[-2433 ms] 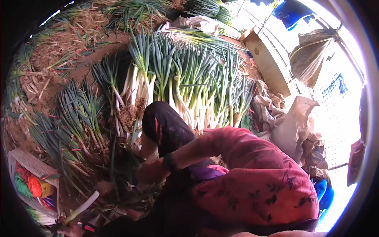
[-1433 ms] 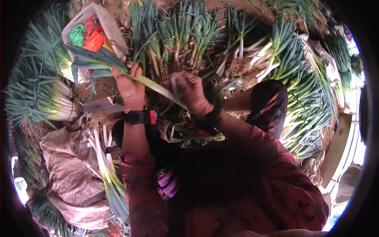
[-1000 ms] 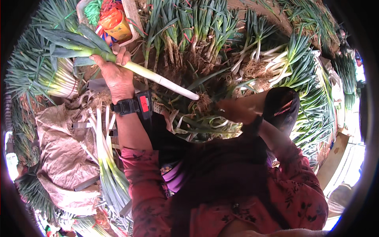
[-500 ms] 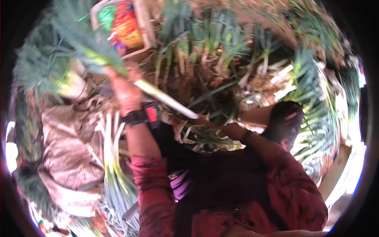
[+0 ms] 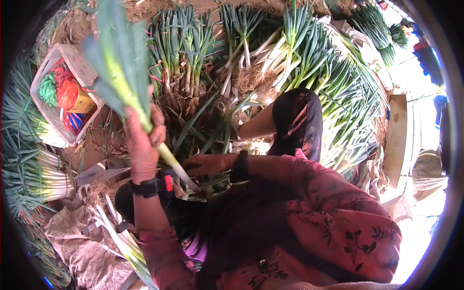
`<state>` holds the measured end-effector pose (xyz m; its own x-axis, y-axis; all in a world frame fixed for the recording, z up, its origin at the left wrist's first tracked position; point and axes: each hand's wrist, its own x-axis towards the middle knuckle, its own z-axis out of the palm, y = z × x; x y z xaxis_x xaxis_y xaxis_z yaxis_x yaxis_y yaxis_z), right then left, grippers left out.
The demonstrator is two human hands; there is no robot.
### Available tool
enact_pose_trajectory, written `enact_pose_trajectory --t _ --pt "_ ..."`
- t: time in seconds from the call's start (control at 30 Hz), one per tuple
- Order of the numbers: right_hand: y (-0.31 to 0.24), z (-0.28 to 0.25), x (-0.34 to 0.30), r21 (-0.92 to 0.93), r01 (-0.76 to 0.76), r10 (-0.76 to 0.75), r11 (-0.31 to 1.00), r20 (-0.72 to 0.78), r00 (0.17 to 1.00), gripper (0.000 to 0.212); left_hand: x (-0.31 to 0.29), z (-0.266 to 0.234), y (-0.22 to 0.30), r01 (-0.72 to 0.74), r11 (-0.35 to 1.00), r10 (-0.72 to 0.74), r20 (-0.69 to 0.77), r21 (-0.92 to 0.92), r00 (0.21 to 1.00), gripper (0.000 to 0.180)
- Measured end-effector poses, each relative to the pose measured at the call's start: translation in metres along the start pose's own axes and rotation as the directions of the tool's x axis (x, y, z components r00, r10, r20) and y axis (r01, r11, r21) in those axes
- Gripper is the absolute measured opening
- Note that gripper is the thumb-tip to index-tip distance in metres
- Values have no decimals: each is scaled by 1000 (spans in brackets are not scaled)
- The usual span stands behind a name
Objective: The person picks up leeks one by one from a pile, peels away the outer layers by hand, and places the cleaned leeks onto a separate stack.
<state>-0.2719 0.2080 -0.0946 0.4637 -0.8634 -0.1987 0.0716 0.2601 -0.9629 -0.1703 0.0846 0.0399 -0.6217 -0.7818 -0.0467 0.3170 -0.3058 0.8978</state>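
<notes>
A large leek (image 5: 116, 79) slants across the left of the view, its broad green leaves up and its white root end down near my lap. My left hand (image 5: 144, 142) is wrapped round its pale green shank. The leaves blur with motion. Beside the white lower shank, my right hand (image 5: 210, 164) has its fingers bent inward; whatever lies between them is hidden. The leek's root end (image 5: 200, 192) rests low, just below my right hand, close to my dark-clothed leg.
A white plastic basket (image 5: 58, 52) with coloured strings and bags stands at the left. Leek bundles (image 5: 50, 176) lie at the left edge; others stand upright (image 5: 183, 53) ahead. A long leek pile (image 5: 338, 106) covers the right. Loose leeks (image 5: 118, 227) lie on brown sacking (image 5: 82, 246).
The view has swung to the left. My right hand has come closer to my left, and the leek now stands more steeply, still in my left hand.
</notes>
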Motion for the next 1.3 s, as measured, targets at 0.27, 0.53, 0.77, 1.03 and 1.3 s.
enact_pose_trajectory --t 0.27,0.53,0.77,1.03,1.3 --pt "-4 -12 -6 3 -77 74 997 -289 954 15 42 27 -20 -249 944 175 312 217 934 72" --pt "12 -312 6 -237 -152 -181 960 -933 311 31 31 -60 19 -66 962 152 -320 266 935 58" --pt "78 -341 31 -399 -661 -355 636 -911 210 24 -9 -84 30 1 977 93 -428 213 899 50" --pt "148 -273 187 -225 -389 -60 893 -917 394 26 -27 -89 32 27 983 65 -492 179 868 49" --pt "128 -285 244 -72 -509 196 858 -869 454 39 -27 -90 41 30 989 57 -553 147 831 45"
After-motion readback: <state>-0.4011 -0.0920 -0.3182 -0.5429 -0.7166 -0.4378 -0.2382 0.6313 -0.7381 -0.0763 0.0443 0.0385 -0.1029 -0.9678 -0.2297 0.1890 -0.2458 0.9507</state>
